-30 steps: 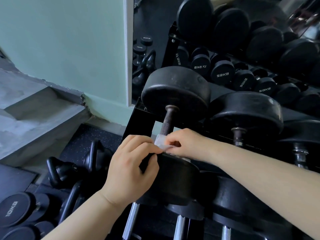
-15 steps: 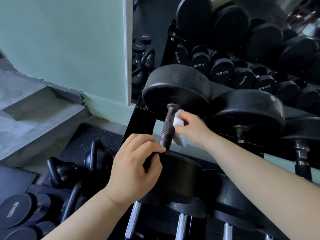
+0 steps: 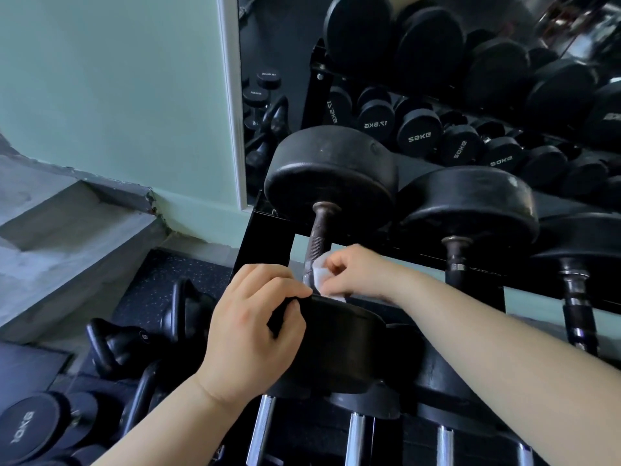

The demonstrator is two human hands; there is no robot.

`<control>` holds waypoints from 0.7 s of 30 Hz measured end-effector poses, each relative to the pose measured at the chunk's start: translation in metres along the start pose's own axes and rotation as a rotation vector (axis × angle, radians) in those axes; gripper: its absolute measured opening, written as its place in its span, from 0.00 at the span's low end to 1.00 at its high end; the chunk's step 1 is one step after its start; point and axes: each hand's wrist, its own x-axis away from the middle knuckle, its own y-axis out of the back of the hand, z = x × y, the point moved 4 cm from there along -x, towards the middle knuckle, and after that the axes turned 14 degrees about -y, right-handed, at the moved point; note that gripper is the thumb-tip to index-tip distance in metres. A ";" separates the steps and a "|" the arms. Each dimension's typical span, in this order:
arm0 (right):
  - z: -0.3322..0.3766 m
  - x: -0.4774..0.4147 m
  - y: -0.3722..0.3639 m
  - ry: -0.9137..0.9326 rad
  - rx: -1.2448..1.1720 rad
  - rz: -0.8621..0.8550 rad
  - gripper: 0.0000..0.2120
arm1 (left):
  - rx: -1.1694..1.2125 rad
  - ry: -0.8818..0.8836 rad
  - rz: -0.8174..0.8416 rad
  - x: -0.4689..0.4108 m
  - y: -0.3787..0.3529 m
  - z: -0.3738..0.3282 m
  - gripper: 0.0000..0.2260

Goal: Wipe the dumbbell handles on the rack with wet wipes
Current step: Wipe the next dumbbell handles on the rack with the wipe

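The right hand (image 3: 363,277), pinching the wet wipe (image 3: 319,274), has moved from the far end of the knurled handle (image 3: 319,233) back down to its near end. This indicates one full stroke along the leftmost dumbbell on the rack (image 3: 268,237). The left hand (image 3: 255,331) keeps its curled grip on the near head (image 3: 336,344), steadying it. The next handle (image 3: 455,260) appears unwiped. The near head hides the handle's lowest part. Whether the wipe wraps fully around cannot be determined.
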 end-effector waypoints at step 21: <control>0.005 -0.014 0.023 -0.059 -0.249 -0.245 0.04 | 0.006 0.022 -0.032 0.000 0.001 -0.002 0.11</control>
